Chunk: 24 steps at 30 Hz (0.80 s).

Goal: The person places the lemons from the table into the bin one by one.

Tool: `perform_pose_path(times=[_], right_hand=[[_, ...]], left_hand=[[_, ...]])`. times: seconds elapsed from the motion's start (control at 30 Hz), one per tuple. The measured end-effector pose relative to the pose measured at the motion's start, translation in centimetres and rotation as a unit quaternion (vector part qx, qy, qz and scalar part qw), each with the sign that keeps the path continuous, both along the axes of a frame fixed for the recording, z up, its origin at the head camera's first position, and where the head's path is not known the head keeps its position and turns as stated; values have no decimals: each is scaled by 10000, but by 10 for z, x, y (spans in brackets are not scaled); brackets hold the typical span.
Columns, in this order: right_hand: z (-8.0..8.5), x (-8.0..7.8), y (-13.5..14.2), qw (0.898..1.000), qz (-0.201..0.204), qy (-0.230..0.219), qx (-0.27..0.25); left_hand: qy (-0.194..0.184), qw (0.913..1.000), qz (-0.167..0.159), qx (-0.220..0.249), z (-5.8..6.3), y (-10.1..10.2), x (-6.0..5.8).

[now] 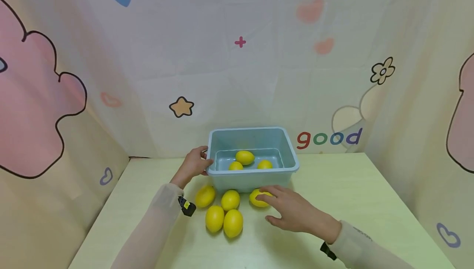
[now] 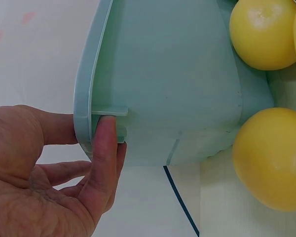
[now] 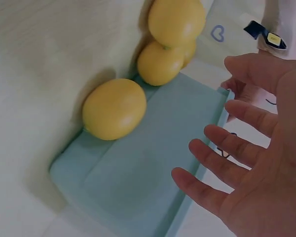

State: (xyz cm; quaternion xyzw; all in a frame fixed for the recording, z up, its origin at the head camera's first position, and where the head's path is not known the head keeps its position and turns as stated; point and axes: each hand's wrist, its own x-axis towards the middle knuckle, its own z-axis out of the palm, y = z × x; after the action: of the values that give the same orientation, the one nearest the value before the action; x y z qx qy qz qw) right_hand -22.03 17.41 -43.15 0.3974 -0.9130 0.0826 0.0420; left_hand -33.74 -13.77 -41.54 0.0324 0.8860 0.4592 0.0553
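Note:
A light blue plastic bin [image 1: 252,180] stands at the back of the table, with three lemons [image 1: 245,157] inside. My left hand [image 1: 193,163] grips the bin's left rim; in the left wrist view its fingers curl under the rim. Over a single lemon [image 1: 256,198] at the bin's front wall hovers my right hand [image 1: 294,208], fingers spread and slightly bent. The right wrist view shows that lemon [image 3: 114,109] apart from the palm, with nothing held. Several more lemons [image 1: 230,200] lie in a cluster before the bin's front left.
The pale table [image 1: 329,191] runs back to a printed curtain [image 1: 207,63] just behind the bin. More curtain hangs along the left and right sides. The left forearm [image 1: 148,223] lies just left of the lemon cluster.

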Motion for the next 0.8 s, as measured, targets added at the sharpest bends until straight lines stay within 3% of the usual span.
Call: perform_pose_path(times=[0.27, 0.57, 0.8], right_hand=[[-15, -10, 0, 9998, -134, 4, 164], [-29, -16, -1, 9988, -294, -333, 194], [-34, -25, -7, 9990, -281, -313, 171]], left_hand=[[-28, 10000, 9, 12, -2, 1, -1], [-35, 10000, -53, 55, -6, 2, -2], [-13, 10000, -22, 33, 0, 0, 0]])
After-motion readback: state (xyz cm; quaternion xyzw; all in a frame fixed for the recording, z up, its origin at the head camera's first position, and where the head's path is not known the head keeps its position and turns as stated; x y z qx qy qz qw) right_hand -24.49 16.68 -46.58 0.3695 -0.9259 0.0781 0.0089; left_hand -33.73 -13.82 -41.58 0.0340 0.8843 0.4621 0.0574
